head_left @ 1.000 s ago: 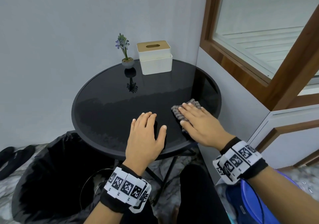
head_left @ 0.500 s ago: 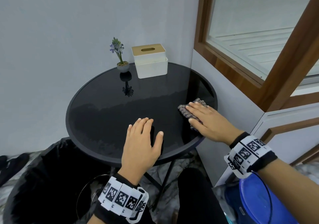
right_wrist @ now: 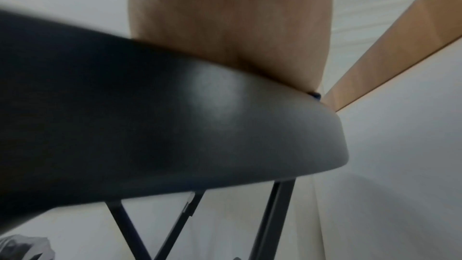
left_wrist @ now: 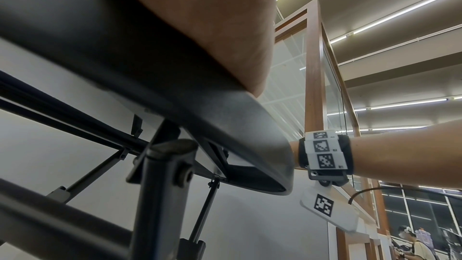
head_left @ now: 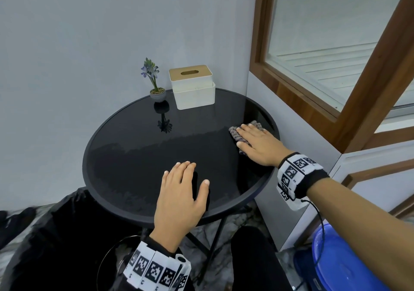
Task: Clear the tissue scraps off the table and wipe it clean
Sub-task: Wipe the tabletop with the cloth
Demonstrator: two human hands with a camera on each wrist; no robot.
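In the head view a round black glass table (head_left: 134, 156) fills the middle. My right hand (head_left: 257, 142) lies flat with straight fingers on a grey ribbed cloth (head_left: 235, 132) near the table's right edge and presses it down. My left hand (head_left: 181, 192) rests flat on the glass near the front edge, fingers straight, holding nothing. No tissue scraps show on the tabletop. Both wrist views look up from under the table rim (left_wrist: 225, 126) (right_wrist: 200, 126) and show only the heel of each hand.
A white tissue box with a wooden lid (head_left: 192, 86) and a small potted flower (head_left: 155, 84) stand at the table's back. A black-lined bin (head_left: 56, 234) sits on the floor at front left, a blue bucket (head_left: 342, 263) at front right. A wall and window frame (head_left: 291, 88) close the right side.
My right hand has slid the cloth from the front middle of the table to the right and back, toward the right edge. The left hand has stayed in place.
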